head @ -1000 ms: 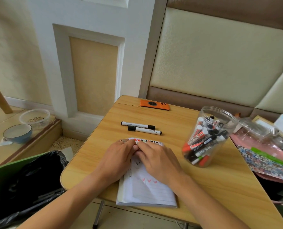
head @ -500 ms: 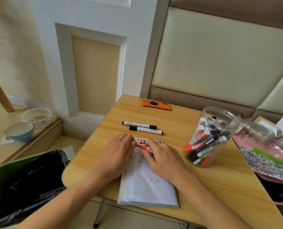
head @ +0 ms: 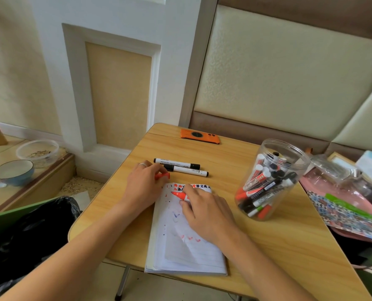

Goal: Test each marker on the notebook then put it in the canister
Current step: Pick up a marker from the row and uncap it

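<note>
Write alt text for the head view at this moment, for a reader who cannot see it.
The right hand holds an uncapped red marker tip-down over the open notebook, while the left hand holds its red cap. Two black-capped markers lie beyond on the wooden table; a clear canister of markers stands at right.

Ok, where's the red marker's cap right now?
The small red cap is pinched in the left hand, just left of the open notebook and near the two black-capped white markers.
</note>
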Demonstrator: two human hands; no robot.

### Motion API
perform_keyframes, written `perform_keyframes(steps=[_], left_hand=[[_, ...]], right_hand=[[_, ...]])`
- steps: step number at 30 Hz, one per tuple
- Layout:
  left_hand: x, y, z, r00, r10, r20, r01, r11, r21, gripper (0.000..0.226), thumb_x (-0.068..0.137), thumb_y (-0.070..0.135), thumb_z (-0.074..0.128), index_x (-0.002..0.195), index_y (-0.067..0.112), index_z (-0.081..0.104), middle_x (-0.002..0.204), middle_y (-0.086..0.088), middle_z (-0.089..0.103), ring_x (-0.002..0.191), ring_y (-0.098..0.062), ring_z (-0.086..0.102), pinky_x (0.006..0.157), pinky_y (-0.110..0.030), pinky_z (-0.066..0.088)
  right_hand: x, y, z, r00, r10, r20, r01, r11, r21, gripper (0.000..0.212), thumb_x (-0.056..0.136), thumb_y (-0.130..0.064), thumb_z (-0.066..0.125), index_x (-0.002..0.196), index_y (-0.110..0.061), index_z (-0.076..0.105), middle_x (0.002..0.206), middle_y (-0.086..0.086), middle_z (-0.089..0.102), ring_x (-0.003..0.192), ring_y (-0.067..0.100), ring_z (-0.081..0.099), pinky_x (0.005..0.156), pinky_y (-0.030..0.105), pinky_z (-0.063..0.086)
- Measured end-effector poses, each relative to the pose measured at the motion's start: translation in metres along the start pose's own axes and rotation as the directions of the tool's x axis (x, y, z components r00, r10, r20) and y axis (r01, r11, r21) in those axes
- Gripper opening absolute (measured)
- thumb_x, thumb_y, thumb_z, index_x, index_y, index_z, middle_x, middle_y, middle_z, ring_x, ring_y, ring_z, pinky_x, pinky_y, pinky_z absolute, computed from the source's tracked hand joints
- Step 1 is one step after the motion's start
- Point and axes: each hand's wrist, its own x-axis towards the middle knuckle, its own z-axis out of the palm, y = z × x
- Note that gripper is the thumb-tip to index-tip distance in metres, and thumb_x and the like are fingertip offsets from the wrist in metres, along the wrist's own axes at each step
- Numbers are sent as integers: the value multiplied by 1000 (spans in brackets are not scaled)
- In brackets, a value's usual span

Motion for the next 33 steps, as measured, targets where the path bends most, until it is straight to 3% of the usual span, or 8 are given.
perform_keyframes(steps=[8,11,13,16,21,23,27,33], left_hand=[[-22,11,-2,1000,3,26,-3,1000,-2,66,86,73,42,133,27,45,128,1,44,118,-20,43,97,-38,39],[-36,12,-7,989,81,120,-84,996,20,86,76,86,38,143,33,27,138,4,28,128,-17,34,102,-37,33],[-43,10,-8,983,127,131,-135,989,52,90,75,84,48,146,35,20,141,5,22,132,-16,30,101,-34,29],[-49,9,-8,983,155,95,-161,985,60,89,78,78,56,147,34,21,142,4,22,133,-18,30,103,-35,29],[-52,11,-11,973,202,112,-208,978,35,62,86,62,62,138,41,35,139,6,24,128,-15,35,105,-34,34],[-55,13,-13,960,254,121,-260,965,32,44,90,53,63,129,44,45,137,6,26,127,-14,35,101,-33,36],[-61,16,-14,925,319,205,-329,944,19,28,98,38,51,124,49,51,137,9,28,127,-11,28,99,-33,31],[-64,20,-16,907,284,310,-310,950,37,46,88,76,42,127,52,43,135,13,27,129,-8,24,106,-37,25]], right_hand=[[0,6,2,996,86,-27,-80,980,183,16,106,-32,38,102,-23,51,98,-10,50,86,16,51,70,35,39],[4,11,-2,981,160,-108,-105,912,398,26,106,-19,39,121,-22,59,112,-11,56,100,8,57,82,28,47],[5,14,-8,959,230,-165,-109,837,537,27,107,-13,43,125,-29,56,108,-11,61,91,9,64,75,28,53],[7,18,-15,926,340,-164,-107,653,750,21,107,-10,49,107,-28,60,101,-3,65,74,17,73,67,37,64],[10,25,-19,883,438,171,-194,8,981,33,108,0,44,115,-14,73,114,13,74,101,27,77,90,45,62],[10,31,-18,887,402,226,-195,-118,974,38,107,3,42,123,-15,71,113,14,76,106,29,75,93,48,59],[10,34,-12,906,387,174,-188,-1,982,24,98,2,63,118,-12,66,90,9,72,86,21,73,70,29,59],[14,25,-2,877,473,81,-188,182,965,8,102,-22,64,97,-15,64,65,7,59,59,18,58,49,23,43]])
